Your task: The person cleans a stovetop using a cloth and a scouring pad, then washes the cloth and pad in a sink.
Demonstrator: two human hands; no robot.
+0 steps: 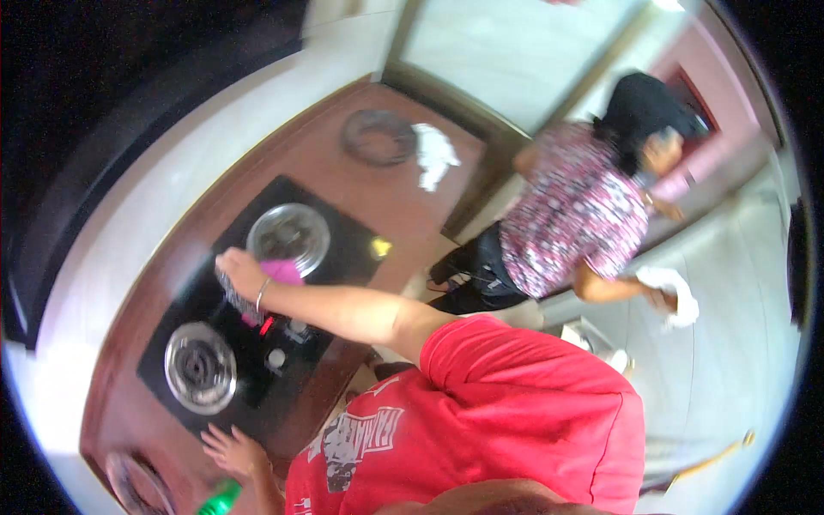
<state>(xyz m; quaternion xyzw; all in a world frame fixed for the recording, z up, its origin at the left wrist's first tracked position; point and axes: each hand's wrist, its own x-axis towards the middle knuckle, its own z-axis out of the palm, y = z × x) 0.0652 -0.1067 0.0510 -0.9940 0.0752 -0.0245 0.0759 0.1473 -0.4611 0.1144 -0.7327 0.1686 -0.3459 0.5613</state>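
Observation:
My right hand (243,273), with a bracelet at its wrist, grips a pink and grey cloth (282,270) over the black glass of a two-burner cooktop (335,232). The cloth lies between the two round metal burners: one burner (290,239) is just beyond my hand, the other burner (201,368) on the nearer left side. My left hand (235,449) is spread with nothing in it, close to the cooktop's left edge; whether it rests on the surface I cannot tell. Beside it is a green bottle-like object (219,499), partly cut off.
A dark pan-support ring (378,137) and a white cloth (434,156) lie on the reddish-brown counter (444,193). Another ring (138,483) sits at the lower left. A small yellow item (380,247) is on the cooktop's right. A person (573,206) stands at right, holding a white cloth (669,296).

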